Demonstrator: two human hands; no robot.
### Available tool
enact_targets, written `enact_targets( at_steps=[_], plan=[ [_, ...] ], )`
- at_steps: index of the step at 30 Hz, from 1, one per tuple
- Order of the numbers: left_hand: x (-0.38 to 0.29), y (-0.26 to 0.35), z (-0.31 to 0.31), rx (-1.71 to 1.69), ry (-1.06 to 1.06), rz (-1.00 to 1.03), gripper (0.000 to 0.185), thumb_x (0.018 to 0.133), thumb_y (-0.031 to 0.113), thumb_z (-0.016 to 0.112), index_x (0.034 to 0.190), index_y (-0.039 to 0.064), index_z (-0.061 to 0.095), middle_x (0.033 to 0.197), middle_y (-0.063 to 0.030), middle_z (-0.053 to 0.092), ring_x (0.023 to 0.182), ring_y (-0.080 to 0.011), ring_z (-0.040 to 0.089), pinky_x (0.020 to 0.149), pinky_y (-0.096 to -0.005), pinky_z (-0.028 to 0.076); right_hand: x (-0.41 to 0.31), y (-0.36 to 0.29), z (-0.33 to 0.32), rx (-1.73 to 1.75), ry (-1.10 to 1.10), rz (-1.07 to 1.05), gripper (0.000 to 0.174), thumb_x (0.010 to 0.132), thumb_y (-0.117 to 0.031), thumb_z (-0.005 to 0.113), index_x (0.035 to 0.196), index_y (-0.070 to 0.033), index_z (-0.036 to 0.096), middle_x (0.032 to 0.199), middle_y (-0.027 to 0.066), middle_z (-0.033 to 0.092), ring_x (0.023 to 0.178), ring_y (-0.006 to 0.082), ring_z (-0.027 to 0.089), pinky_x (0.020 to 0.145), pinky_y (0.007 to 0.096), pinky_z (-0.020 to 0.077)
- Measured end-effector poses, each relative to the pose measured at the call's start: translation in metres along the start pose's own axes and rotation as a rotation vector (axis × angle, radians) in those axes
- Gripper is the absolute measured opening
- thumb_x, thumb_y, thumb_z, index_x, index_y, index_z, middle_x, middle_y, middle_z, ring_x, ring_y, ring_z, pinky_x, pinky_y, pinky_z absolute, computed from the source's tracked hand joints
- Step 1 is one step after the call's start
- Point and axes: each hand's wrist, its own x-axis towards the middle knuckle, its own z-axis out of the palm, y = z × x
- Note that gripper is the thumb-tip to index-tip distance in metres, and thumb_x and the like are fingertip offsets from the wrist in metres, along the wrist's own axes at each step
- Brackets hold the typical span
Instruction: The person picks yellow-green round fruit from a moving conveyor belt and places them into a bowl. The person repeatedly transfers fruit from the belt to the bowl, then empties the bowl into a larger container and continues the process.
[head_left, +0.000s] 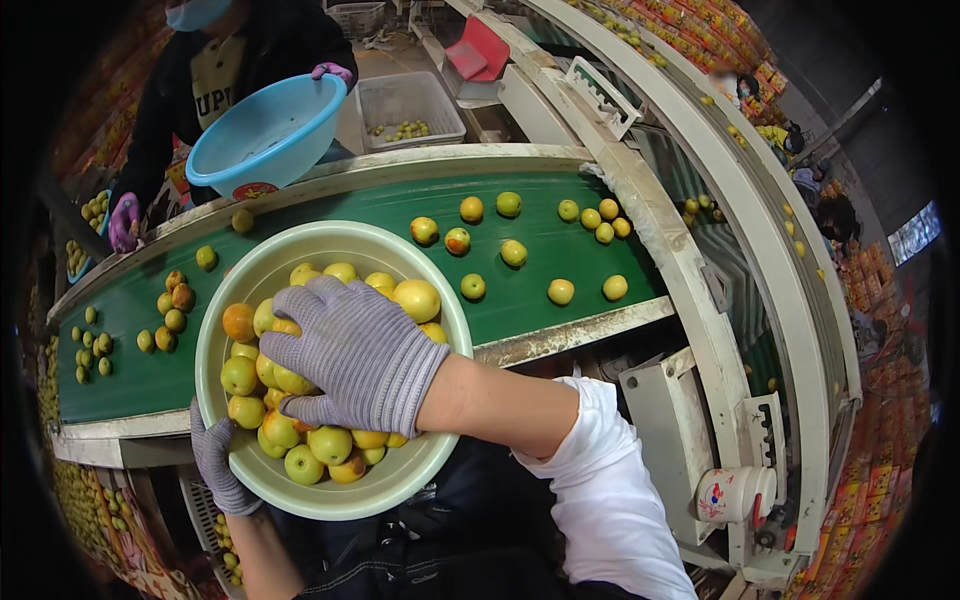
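Note:
A pale green plastic basin (334, 502) holds many yellow-green and reddish round fruits (330, 445) and stands partly over the near edge of a green conveyor belt (382, 196). My left hand (217, 457), in a grey knit glove, grips the basin's rim at its lower left. Spread over the fruits inside lies my right hand (345, 345), gloved the same way; its fingers are apart, and whether it holds a fruit under the palm cannot be seen. More fruits (514, 253) lie scattered on the belt to both sides of the basin.
Across the belt a masked person holds a blue basin (270, 142) with one gloved hand, the other at the belt's far edge. A grey crate (409, 112) with small fruits stands behind. A white metal frame (697, 300) crosses at the right; a white bucket (727, 495) is fixed low on it.

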Motion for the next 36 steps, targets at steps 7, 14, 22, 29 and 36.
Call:
enact_targets(
  at_steps=[7,14,22,29,36],
  plan=[
    [-0.004,0.001,-0.002,0.030,0.028,0.016,0.056,0.079,0.019,0.061,0.129,-0.002,0.049,0.119,-0.0171,0.059,0.107,-0.0266,0.061,0.099,-0.0372,0.049,-0.026,0.084,-0.013,0.061,0.568,0.023,0.030,0.084,-0.032,0.072,0.102,-0.008,0.069,0.105,0.0122,0.066,0.101,0.0324,0.063,0.091,0.0440,0.0521],
    [0.001,-0.002,-0.003,0.006,0.001,0.004,0.057,0.079,0.020,0.063,0.130,-0.002,0.049,0.119,-0.0170,0.058,0.108,-0.0267,0.059,0.101,-0.0385,0.048,-0.052,0.253,0.019,-0.112,0.384,0.639,0.045,0.090,-0.028,0.060,0.132,-0.013,0.058,0.139,0.0166,0.055,0.123,0.0364,0.056,0.107,0.0427,0.0452],
    [0.001,0.001,-0.002,0.019,-0.002,0.004,0.057,0.079,0.019,0.063,0.130,-0.002,0.049,0.121,-0.0180,0.058,0.110,-0.0277,0.059,0.102,-0.0396,0.048,-0.074,0.232,0.029,0.192,0.440,0.663,0.036,0.091,-0.029,0.063,0.121,-0.011,0.067,0.122,0.0171,0.061,0.106,0.0290,0.065,0.098,0.0377,0.0513],
    [0.000,-0.006,-0.013,0.007,-0.033,-0.009,0.062,0.082,0.023,0.062,0.138,0.002,0.046,0.129,-0.0168,0.056,0.117,-0.0289,0.057,0.105,-0.0399,0.046,-0.380,0.221,-0.124,1.096,2.060,0.499,0.041,0.098,-0.024,0.059,0.124,0.006,0.052,0.115,0.0206,0.060,0.102,0.0325,0.064,0.088,0.0420,0.0615],
    [0.003,-0.007,-0.018,0.005,-0.048,-0.003,0.061,0.083,0.022,0.062,0.139,0.002,0.046,0.129,-0.0166,0.055,0.118,-0.0283,0.056,0.105,-0.0397,0.045,-0.361,0.241,-0.128,0.943,1.767,0.775,0.052,0.094,-0.032,0.060,0.133,0.001,0.050,0.130,0.0202,0.058,0.113,0.0332,0.062,0.096,0.0430,0.0565]
  ],
)
